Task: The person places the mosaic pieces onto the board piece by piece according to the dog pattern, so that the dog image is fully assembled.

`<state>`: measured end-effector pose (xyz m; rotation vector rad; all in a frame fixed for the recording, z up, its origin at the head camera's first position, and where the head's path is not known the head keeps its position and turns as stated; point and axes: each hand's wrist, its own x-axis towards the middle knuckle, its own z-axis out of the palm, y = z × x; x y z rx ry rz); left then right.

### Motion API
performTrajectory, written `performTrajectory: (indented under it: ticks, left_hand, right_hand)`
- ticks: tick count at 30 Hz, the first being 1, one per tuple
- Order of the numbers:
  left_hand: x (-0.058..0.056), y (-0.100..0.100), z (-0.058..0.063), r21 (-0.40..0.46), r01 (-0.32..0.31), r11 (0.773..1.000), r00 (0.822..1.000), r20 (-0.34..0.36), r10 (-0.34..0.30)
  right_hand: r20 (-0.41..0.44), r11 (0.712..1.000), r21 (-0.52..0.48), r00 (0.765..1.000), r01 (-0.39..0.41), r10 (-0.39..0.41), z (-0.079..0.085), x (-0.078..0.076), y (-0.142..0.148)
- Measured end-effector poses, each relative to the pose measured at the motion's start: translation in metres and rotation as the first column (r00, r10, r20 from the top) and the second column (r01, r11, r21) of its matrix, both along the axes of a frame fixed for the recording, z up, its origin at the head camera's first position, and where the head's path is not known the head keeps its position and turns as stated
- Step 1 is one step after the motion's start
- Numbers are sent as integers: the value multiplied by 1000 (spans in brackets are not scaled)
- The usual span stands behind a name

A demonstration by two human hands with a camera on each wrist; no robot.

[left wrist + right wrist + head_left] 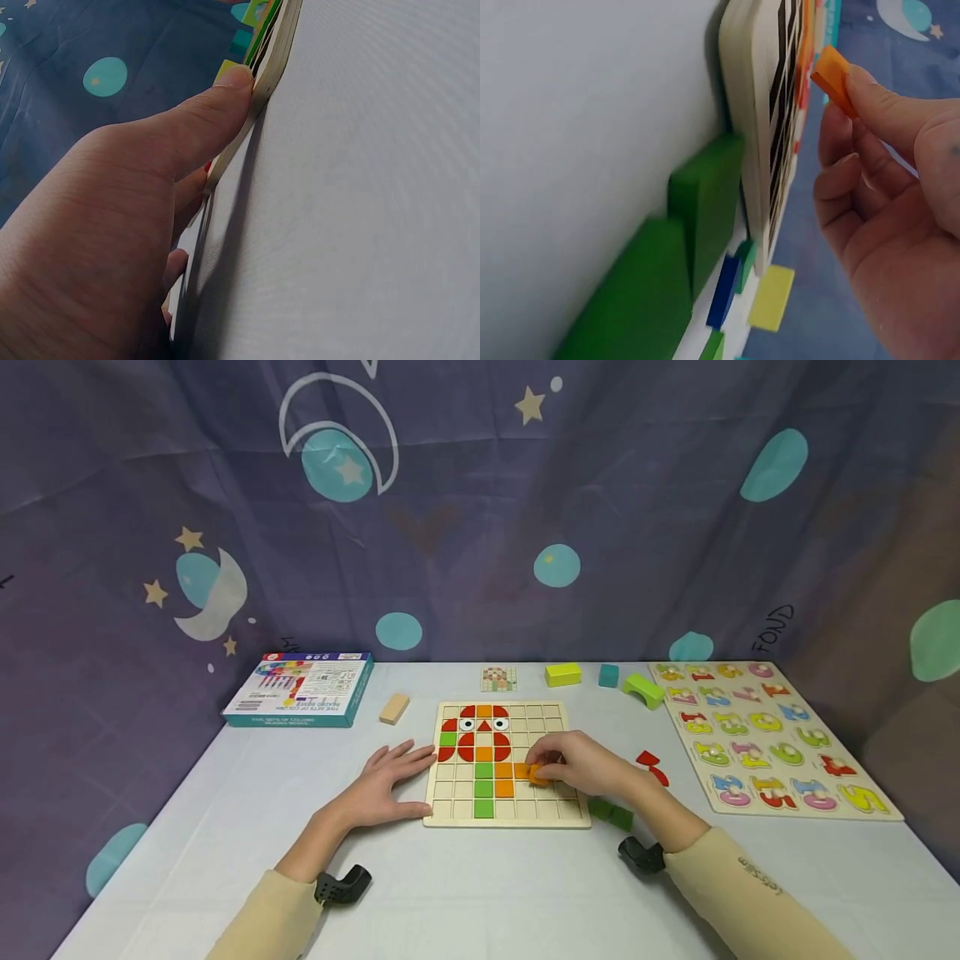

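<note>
A wooden grid board bears a parrot-like pattern of red, orange and green tiles, with two eye tiles near its top. Over the board's lower right part, my right hand pinches an orange tile between thumb and fingers; the right wrist view shows it tilted and raised off the grid. Spread fingers of my left hand touch the board's left edge, and the thumb lies against its rim. Two green tiles lie just off the board's lower right corner, beneath my right wrist.
Red pieces lie right of the board. Behind it are a small pattern card, a yellow block, a teal block and a green arch. A number puzzle occupies the right; a box and wooden block stand left.
</note>
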<state>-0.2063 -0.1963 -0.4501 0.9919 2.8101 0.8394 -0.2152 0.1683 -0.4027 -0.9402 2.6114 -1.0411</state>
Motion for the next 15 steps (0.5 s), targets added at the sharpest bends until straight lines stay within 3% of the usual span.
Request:
performTrajectory:
  ticks: [15]
  left_hand:
    - [0,0,1,2,-3,1000,1000,5,3]
  right_hand:
    - [-12,998,60,1000,-25,26,-5,-3,-15]
